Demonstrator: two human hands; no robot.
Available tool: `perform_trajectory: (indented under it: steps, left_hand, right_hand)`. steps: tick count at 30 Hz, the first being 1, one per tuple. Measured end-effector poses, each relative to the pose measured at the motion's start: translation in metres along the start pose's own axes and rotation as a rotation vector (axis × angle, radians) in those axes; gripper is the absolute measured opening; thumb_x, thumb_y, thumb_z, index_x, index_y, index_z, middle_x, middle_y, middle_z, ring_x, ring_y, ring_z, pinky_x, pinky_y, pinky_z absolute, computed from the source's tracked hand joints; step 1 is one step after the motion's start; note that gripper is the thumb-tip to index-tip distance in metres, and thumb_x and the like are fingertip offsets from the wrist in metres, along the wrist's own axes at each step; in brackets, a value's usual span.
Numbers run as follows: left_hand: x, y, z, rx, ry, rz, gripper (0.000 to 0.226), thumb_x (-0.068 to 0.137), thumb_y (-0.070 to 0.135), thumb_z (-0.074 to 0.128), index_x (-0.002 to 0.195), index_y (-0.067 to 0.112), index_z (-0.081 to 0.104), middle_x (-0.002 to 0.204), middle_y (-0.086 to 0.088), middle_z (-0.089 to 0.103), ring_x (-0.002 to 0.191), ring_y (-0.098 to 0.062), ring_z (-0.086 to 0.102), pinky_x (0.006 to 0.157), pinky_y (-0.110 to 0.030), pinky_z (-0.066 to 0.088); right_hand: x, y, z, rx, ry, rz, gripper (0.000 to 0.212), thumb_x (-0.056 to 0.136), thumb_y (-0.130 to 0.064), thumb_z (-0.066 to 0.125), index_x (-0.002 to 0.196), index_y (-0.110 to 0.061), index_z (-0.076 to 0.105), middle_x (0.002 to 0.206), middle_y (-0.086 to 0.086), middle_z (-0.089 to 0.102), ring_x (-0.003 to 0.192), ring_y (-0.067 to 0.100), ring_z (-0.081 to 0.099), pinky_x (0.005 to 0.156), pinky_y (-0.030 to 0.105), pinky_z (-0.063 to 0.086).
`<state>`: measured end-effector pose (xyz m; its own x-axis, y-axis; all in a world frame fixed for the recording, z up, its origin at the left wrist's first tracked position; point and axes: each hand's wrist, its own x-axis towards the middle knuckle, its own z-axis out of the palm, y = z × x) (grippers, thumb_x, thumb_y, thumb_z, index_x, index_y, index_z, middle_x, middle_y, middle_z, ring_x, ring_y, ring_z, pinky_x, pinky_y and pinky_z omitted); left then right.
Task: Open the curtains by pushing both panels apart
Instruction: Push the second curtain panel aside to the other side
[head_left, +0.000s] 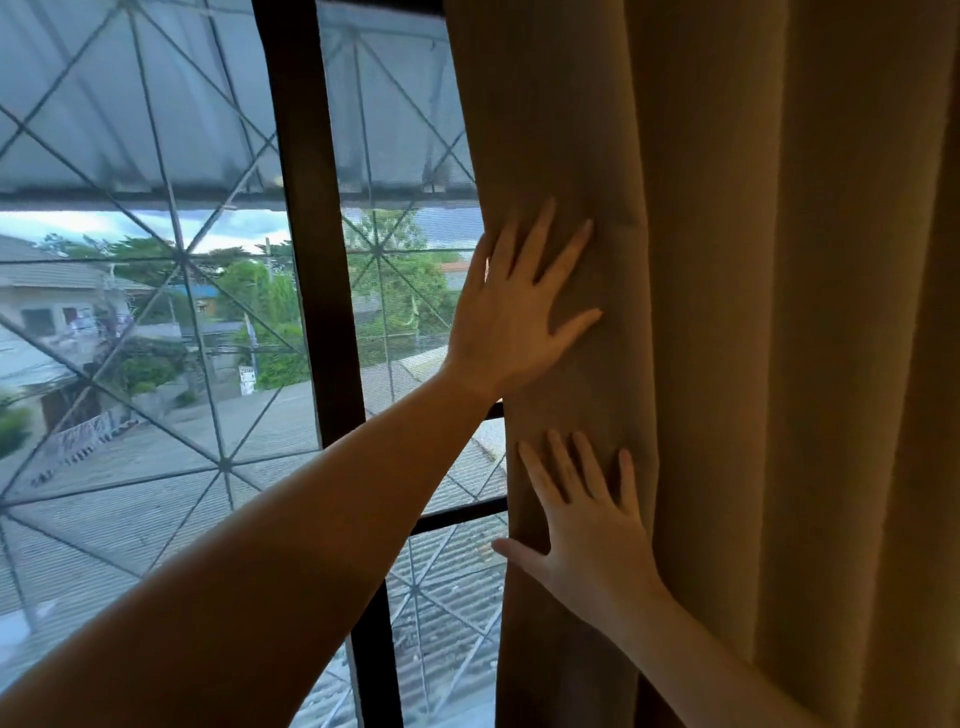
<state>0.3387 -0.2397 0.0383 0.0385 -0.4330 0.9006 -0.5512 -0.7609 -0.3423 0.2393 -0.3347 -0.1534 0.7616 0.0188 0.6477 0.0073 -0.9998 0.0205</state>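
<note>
A tan curtain panel (753, 312) hangs bunched in folds over the right half of the view. My left hand (511, 312) lies flat on its left edge fold, fingers spread, arm reaching in from the lower left. Lower down, my right hand (592, 525) presses flat on the same fold, fingers apart and pointing up. Neither hand grips the cloth. No second panel is in view.
The window (156, 312) is uncovered on the left, with a dark vertical frame post (317, 260) and a metal grille of diagonal bars behind the glass. Roofs, trees and a street lie outside.
</note>
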Motion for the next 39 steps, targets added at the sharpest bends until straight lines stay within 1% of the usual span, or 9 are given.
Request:
perform_trajectory:
  steps: [5,10,15,23,26,30,33,37,39]
  left_hand:
    - [0.015,0.027,0.017,-0.002,0.037,-0.001,0.081,0.105,0.075,0.040,0.172,0.030,0.030,0.181,-0.012,0.025,0.165,-0.040,0.028,0.136,-0.056,0.023]
    - [0.031,0.059,0.037,0.010,0.041,-0.015,0.081,0.106,0.074,0.039,0.172,0.028,0.030,0.181,-0.012,0.026,0.165,-0.039,0.029,0.136,-0.056,0.023]
    - [0.049,0.090,0.059,0.018,0.053,-0.027,0.079,0.106,0.072,0.041,0.172,0.028,0.034,0.180,-0.013,0.027,0.165,-0.041,0.029,0.135,-0.057,0.024]
    - [0.070,0.134,0.084,-0.023,0.095,-0.055,0.077,0.105,0.069,0.045,0.170,0.027,0.039,0.178,-0.013,0.032,0.163,-0.041,0.033,0.135,-0.055,0.024]
    - [0.077,0.145,0.096,-0.036,0.094,-0.042,0.077,0.106,0.069,0.045,0.170,0.027,0.038,0.179,-0.014,0.030,0.164,-0.041,0.031,0.135,-0.055,0.023]
    - [0.091,0.157,0.116,-0.068,0.082,-0.018,0.078,0.106,0.069,0.044,0.171,0.026,0.037,0.180,-0.014,0.028,0.165,-0.040,0.029,0.135,-0.056,0.024]
    - [0.104,0.167,0.133,-0.102,0.094,-0.006,0.079,0.106,0.069,0.047,0.170,0.024,0.037,0.179,-0.016,0.028,0.166,-0.039,0.027,0.136,-0.056,0.022]
    - [0.119,0.177,0.151,-0.144,0.142,0.037,0.078,0.106,0.067,0.049,0.170,0.023,0.039,0.178,-0.017,0.030,0.165,-0.041,0.029,0.136,-0.052,0.019]
    - [0.124,0.183,0.160,-0.164,0.150,0.049,0.077,0.106,0.067,0.048,0.169,0.024,0.040,0.179,-0.016,0.030,0.165,-0.041,0.029,0.136,-0.053,0.021]
  right_hand:
    - [0.002,0.040,0.001,-0.001,-0.002,-0.025,0.106,0.084,-0.096,0.029,0.167,-0.032,0.021,0.175,0.003,0.024,0.161,0.032,0.018,0.128,0.065,0.004]
    - [0.002,0.086,0.001,-0.013,-0.009,-0.048,0.105,0.085,-0.095,0.026,0.167,-0.031,0.021,0.176,0.003,0.022,0.162,0.029,0.013,0.128,0.065,0.003]
    - [0.001,0.129,-0.003,-0.032,-0.014,-0.060,0.103,0.086,-0.092,0.033,0.166,-0.029,0.025,0.174,0.005,0.026,0.161,0.030,0.017,0.127,0.062,0.002]
    - [0.000,0.186,-0.006,-0.074,-0.034,-0.047,0.104,0.086,-0.094,0.025,0.167,-0.028,0.024,0.175,0.006,0.025,0.161,0.030,0.015,0.128,0.061,0.002]
    - [0.001,0.202,-0.005,-0.087,-0.036,-0.030,0.105,0.085,-0.096,0.019,0.167,-0.030,0.018,0.176,0.005,0.020,0.162,0.029,0.012,0.128,0.060,-0.002]
    - [0.007,0.221,-0.003,-0.093,-0.025,0.006,0.107,0.083,-0.097,0.016,0.168,-0.031,0.017,0.176,0.004,0.020,0.161,0.029,0.014,0.128,0.059,-0.001]
    - [0.013,0.235,-0.001,-0.118,-0.029,0.057,0.108,0.084,-0.097,0.020,0.167,-0.029,0.020,0.175,0.005,0.023,0.160,0.030,0.019,0.128,0.059,0.001]
    - [0.019,0.257,0.001,-0.147,-0.032,0.099,0.110,0.083,-0.096,0.010,0.167,-0.027,0.024,0.174,0.006,0.026,0.159,0.031,0.022,0.127,0.059,0.004]
    - [0.021,0.268,0.003,-0.164,-0.034,0.120,0.108,0.084,-0.095,0.012,0.166,-0.026,0.025,0.173,0.006,0.028,0.158,0.032,0.025,0.127,0.060,0.007]
